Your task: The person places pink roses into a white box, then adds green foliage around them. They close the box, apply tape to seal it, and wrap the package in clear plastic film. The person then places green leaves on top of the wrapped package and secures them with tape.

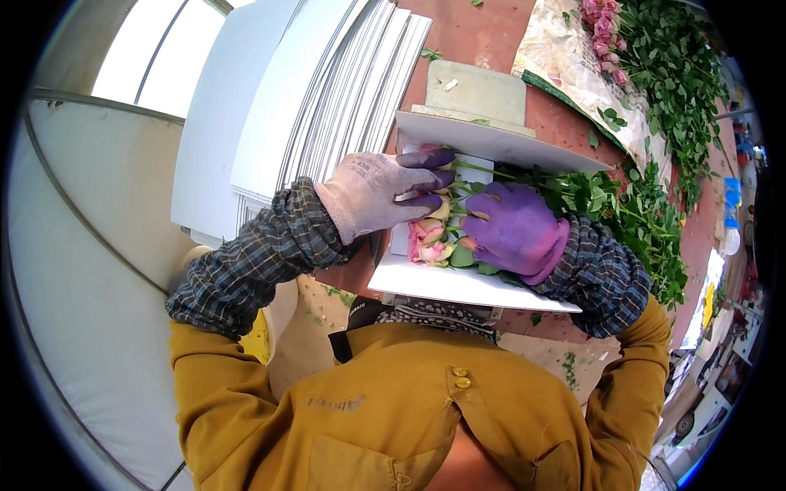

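Note:
Pink and cream roses (pixel 429 242) lie in a folded white cardboard sheet (pixel 467 283), heads to the left and leafy stems to the right. Over the heads reaches my left hand (pixel 378 190), in a pale glove with purple fingers; its fingers are stretched out and apart, touching the blooms. My right hand (pixel 516 232), gloved in purple, is curled round the stems just below the heads. Two of its fingertips poke through the worn glove. Part of the bunch is hidden beneath both hands.
A thick stack of white cardboard sheets (pixel 327 106) stands at the left. Behind the folded sheet is a grey-green block (pixel 475 94) on the reddish table (pixel 483 37). More pink roses (pixel 604 37) and a heap of leafy stems (pixel 675 98) lie at the far right.

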`<state>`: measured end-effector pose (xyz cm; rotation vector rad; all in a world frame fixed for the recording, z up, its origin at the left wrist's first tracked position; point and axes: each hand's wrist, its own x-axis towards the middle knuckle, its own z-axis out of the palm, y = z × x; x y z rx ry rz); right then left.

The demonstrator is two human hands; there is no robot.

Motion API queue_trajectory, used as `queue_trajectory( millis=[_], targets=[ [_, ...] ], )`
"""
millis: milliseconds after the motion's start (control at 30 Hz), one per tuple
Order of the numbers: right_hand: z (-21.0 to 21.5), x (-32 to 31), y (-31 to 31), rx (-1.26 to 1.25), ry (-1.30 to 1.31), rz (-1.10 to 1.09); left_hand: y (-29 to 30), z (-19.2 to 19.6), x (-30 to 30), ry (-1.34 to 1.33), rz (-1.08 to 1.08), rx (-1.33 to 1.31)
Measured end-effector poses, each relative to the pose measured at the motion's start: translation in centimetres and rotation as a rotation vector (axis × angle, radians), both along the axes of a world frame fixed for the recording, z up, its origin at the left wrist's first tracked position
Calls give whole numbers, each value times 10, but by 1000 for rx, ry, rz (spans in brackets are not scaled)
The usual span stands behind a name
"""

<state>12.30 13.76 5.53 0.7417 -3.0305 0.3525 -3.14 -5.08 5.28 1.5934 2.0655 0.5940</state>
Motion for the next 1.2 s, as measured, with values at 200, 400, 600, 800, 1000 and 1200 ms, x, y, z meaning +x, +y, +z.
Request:
queue_trajectory(
  millis=[200, 400, 600, 800, 1000, 1200],
  targets=[
    [-20, -3, -5, 116, -65, 10, -1, -6, 7, 51, 29, 32],
    [-17, -6, -8, 85, -149, -10, -1, -4, 8, 54, 25, -39],
    [-20, -1, -8, -18, -214, -111, -7, -7, 15, 82, 17, -52],
    [4, -9, -3, -32, -312, 152, -9, -12, 13, 98, -1, 52],
    [3, -21, -26, -30, -585, 54, -10, -10, 14, 116, -5, -32],
    [-13, -16, -27, -198, -578, -33, -7, -6, 14, 103, -16, 79]
  ],
)
